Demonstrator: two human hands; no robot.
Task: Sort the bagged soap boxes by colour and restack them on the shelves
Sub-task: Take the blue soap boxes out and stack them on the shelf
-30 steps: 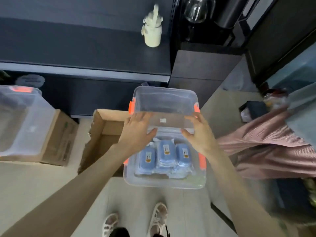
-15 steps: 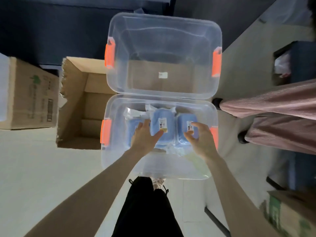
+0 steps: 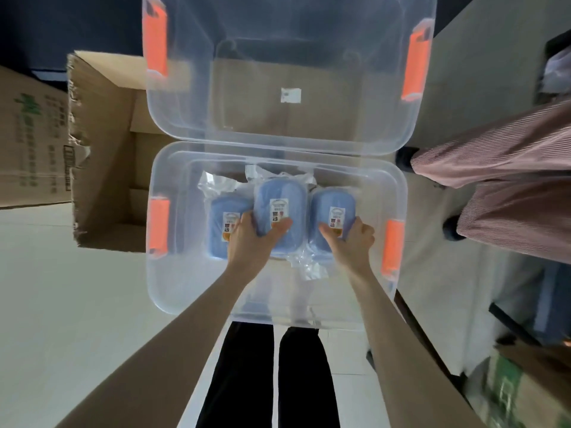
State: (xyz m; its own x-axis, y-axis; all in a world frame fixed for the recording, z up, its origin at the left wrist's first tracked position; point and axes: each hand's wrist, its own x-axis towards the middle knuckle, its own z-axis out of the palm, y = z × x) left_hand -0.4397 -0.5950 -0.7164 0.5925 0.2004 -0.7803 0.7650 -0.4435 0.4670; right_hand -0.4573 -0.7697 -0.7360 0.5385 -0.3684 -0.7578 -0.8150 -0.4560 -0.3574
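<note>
Head view: left hand (image 3: 251, 242) clasps middle soap box (image 3: 279, 191) — right hand (image 3: 352, 242) clasps right soap box (image 3: 330, 197), thumbs atop.

Nothing is legible: the labels (image 3: 336, 218) on the soap boxes (image 3: 279, 188), green print on the cardboard box (image 3: 34, 134) and the white sticker (image 3: 290, 95) on the lid (image 3: 309, 41) are blurred.

Blue soap boxes (image 3: 279, 208), orange latches (image 3: 159, 225), clear bin (image 3: 173, 291), pink-striped trousers (image 3: 506, 186).
</note>
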